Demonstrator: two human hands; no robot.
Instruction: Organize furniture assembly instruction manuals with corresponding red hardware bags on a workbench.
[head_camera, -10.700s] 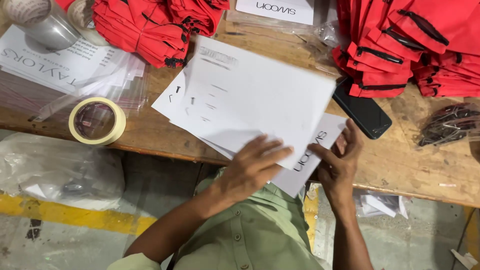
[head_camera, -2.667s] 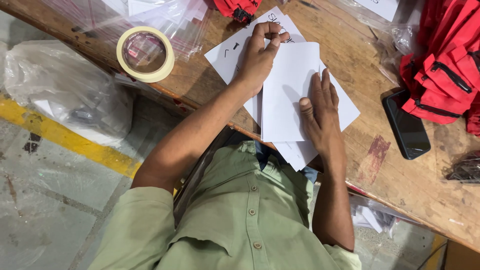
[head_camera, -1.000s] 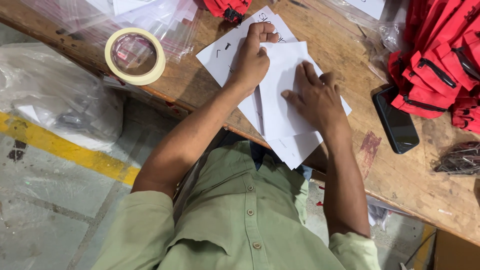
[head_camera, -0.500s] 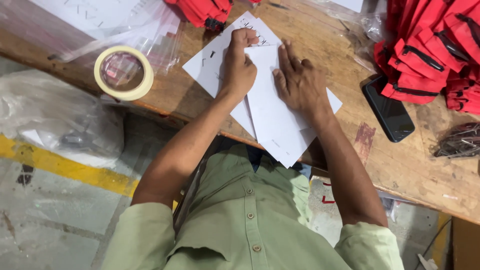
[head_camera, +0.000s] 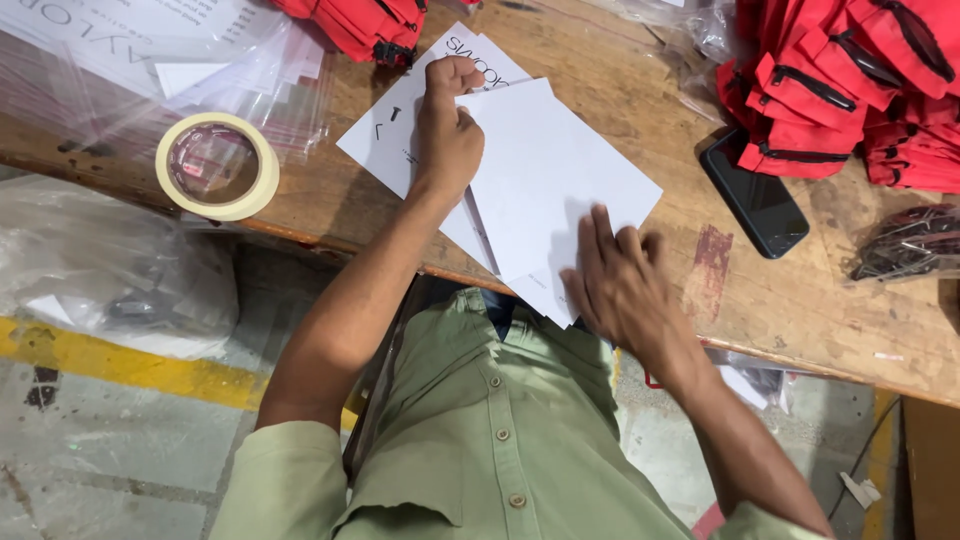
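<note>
Both hands, left (head_camera: 447, 135) and right (head_camera: 620, 285), press flat on white sheets (head_camera: 560, 170) atop the wooden bench (head_camera: 800, 300).

A single camera sits on the person's head and looks steeply down, almost straight along the chest, so the green shirt (head_camera: 500, 440) fills the near bottom of the frame. It faces the wooden surface (head_camera: 640, 100), whose front edge runs slantwise from upper left to lower right, which shows the view is tilted. It is close: both forearms reach up from the bottom, the left hand (head_camera: 447, 130) far and left of centre, the right hand (head_camera: 625, 290) nearer at the edge. The floor (head_camera: 110, 440) shows near and left, below the surface. No second view shares the scene.
</note>
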